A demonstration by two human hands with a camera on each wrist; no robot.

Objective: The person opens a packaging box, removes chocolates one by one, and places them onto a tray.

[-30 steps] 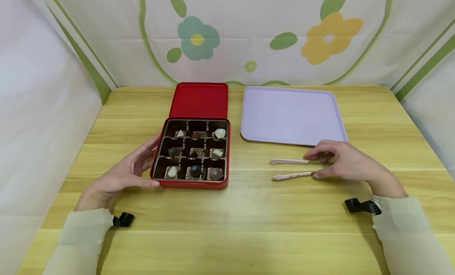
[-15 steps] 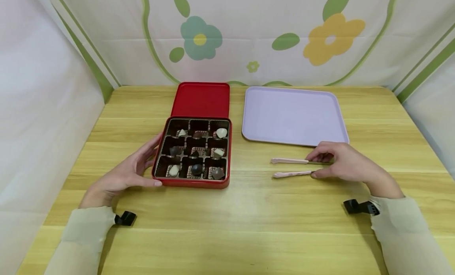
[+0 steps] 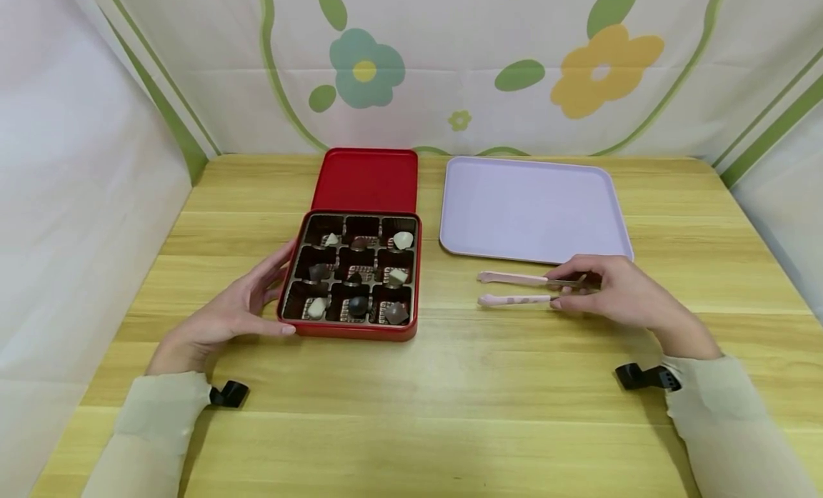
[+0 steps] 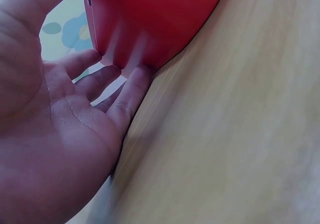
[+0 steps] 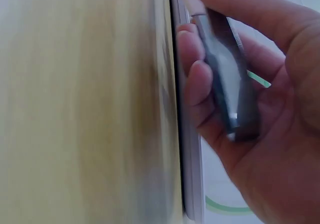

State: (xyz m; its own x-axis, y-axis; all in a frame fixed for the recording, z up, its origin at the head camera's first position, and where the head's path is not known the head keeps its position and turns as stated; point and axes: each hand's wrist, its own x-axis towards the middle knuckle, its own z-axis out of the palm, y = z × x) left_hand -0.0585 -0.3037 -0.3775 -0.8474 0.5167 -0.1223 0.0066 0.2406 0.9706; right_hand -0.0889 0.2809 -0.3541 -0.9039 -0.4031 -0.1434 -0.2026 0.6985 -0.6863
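In the head view, an open red tin [image 3: 353,334] holds a dark brown tray of nine-pocket form, with small white, brown and dark chocolates [image 3: 357,306] in its pockets. My left hand [image 3: 221,316] rests its fairly straight fingers against the tin's left side, the thumb at the front left corner. In the left wrist view the fingertips touch the red wall [image 4: 145,24]. On the right, my right hand [image 3: 617,287] grips metal tongs [image 3: 514,300] with pink tips, thumb and fingers on opposite arms. The tips are spread apart, pointing left. The right wrist view shows their metal end [image 5: 232,84] inside the palm.
A pale lilac tray [image 3: 536,208] lies at the back right, just behind the tongs. The tin's red lid [image 3: 366,180] lies flipped back behind it. A flower-patterned cloth [image 3: 450,69] stands along the back edge of the wooden table [image 3: 424,412].
My right hand has shifted slightly left and closed its hold on the tongs, whose tips have moved left and back. The left hand stays at the tin. The head view has shifted slightly.
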